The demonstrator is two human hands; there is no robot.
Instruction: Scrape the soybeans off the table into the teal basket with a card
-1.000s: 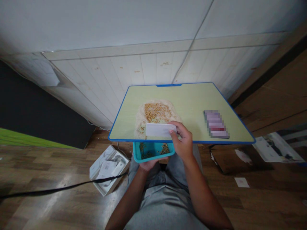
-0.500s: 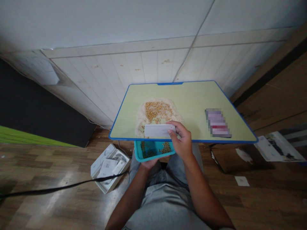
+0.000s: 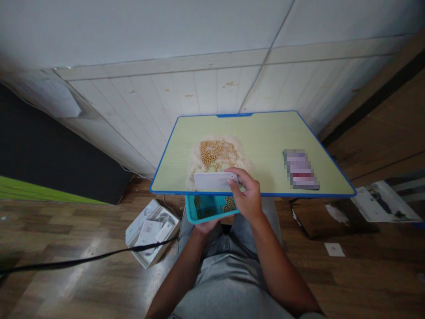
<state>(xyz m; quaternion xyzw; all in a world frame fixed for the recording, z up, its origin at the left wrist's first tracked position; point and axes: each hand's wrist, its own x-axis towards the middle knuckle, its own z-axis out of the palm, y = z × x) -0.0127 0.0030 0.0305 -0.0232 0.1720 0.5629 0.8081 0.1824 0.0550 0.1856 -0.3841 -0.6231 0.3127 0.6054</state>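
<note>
My right hand (image 3: 248, 192) is closed on the right end of a flat white rectangular plate (image 3: 212, 180), thumb on the near face. The plate stands on its long edge along the table's front rim. Just beyond it lies a heap of soybeans (image 3: 212, 153), ringed by pale rice grains (image 3: 237, 146). Below the table edge my left hand (image 3: 206, 227) grips a turquoise tray (image 3: 212, 217) from underneath; most of its fingers are hidden. Beans lie inside the tray, bunched (image 3: 229, 204) toward its right side. The tray's far side is hidden under the table.
The light green table (image 3: 265, 133) has a blue rim and stands against a white panelled wall (image 3: 133, 102). A blurred-out phone-shaped object (image 3: 301, 170) lies on its right. An open white box (image 3: 152, 232) sits on the floor at left, with a black strap (image 3: 99, 261) across it.
My right hand has slid the white plate a little to the left along the front rim. The tray and my left hand stay nearly in place.
</note>
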